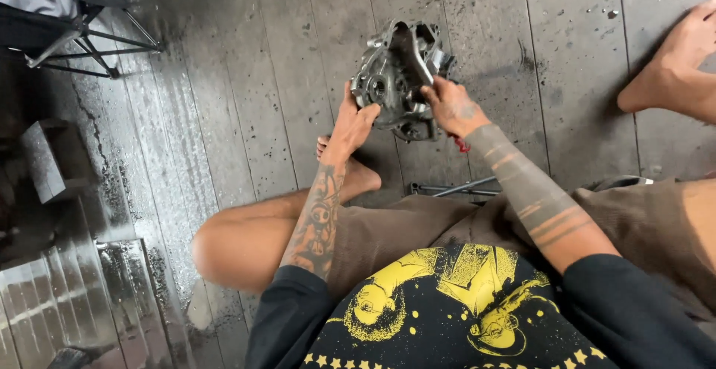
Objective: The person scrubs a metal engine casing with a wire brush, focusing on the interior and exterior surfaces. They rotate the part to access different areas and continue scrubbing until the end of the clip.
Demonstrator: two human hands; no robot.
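A grey cast-metal engine casing (399,71), greasy and full of openings, stands tilted on the dark wooden plank floor in front of me. My left hand (351,124) grips its lower left edge. My right hand (450,106) holds its right side, fingers reaching into the middle. Both forearms are tattooed. I sit on the floor with my left leg folded, its foot (350,169) just below the casing.
A bare foot (675,67) rests at the right edge. Metal tools (456,188) lie on the floor by my knee. A folding chair frame (82,37) stands at top left, a dark block (46,162) at left.
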